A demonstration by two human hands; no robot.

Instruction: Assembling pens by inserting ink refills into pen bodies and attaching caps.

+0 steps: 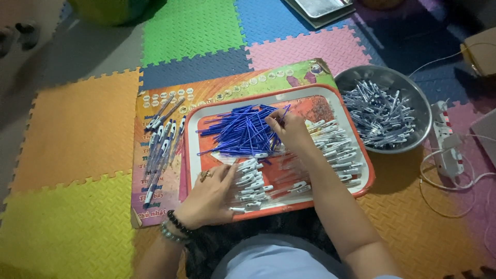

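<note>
An orange and white tray (330, 95) lies on a printed board in front of me. A heap of blue pen refills (243, 129) fills its left half. My right hand (289, 129) pinches one blue refill at the heap's right edge. Clear pen barrels with white clips (336, 147) lie in rows on the tray's right and front. My left hand (209, 194), with a ring and bead bracelets, rests fingers apart on the barrels at the front left of the tray.
Several assembled pens (163, 142) lie on the printed board (155, 181) left of the tray. A metal bowl (413, 90) of pen parts stands to the right, beside a power strip (447, 147) with white cables. Coloured foam mats cover the floor; a metal tray (323, 8) lies at the top.
</note>
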